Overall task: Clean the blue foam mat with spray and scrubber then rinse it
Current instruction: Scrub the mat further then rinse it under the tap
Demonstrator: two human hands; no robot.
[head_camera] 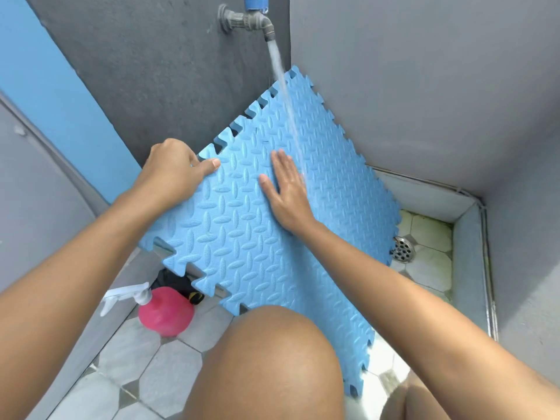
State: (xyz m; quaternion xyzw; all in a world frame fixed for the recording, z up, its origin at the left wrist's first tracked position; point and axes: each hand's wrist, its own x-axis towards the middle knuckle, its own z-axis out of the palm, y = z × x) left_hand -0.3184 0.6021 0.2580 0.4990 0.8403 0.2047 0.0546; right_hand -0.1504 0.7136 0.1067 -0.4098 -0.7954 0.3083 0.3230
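The blue foam mat (242, 231) with jigsaw edges leans tilted against the grey corner wall, its textured face up. My left hand (174, 171) grips its upper left edge, thumb on top. My right hand (285, 192) lies flat on the mat's face, fingers apart, at the foot of a stream of water (283, 86) that falls from the grey tap (248, 21) onto the mat. A pink spray bottle (165, 310) with a white trigger lies on the floor below the mat's left corner. A dark object (178, 283) with a yellow bit sits behind the bottle, partly hidden.
A round metal floor drain (404, 250) sits in the tiled wash bay at the right, bordered by a low kerb (468, 247). My knee (269, 359) is in front of the mat. Grey walls close in ahead and right; a blue wall stands at left.
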